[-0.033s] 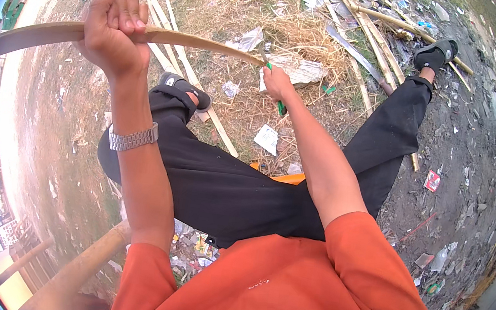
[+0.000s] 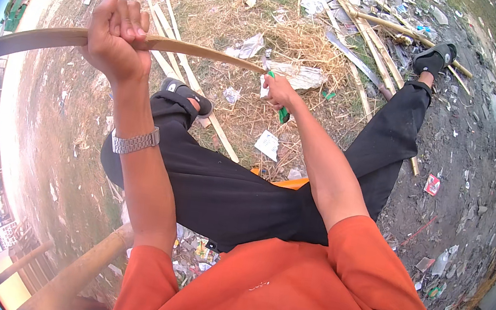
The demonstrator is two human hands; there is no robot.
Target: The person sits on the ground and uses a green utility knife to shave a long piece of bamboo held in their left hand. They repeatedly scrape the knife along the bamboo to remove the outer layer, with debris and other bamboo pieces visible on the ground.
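Note:
A long, flat bamboo strip (image 2: 205,53) bows across the upper left, from the left rim to the middle. My left hand (image 2: 117,38), raised and wearing a metal watch on the wrist, is closed round it. At the strip's far right end my right hand (image 2: 280,91) grips a green-handled tool (image 2: 283,115). Green shows at both sides of that fist, and a small metal part seems to stick up past the strip; its exact kind is too small to tell. The strip's tip touches or nearly touches the tool by my thumb.
Split bamboo strips (image 2: 197,87) lie on the ground near my left sandal (image 2: 186,97). A long-bladed knife (image 2: 357,62) rests beside more bamboo poles (image 2: 399,28) by my right sandal (image 2: 436,57). Dry straw (image 2: 314,44) and paper litter surround my outstretched legs.
My right hand has turned slightly and moved a little down, with the green-handled tool in it. The left hand has shifted slightly right and down, still round the bamboo strip.

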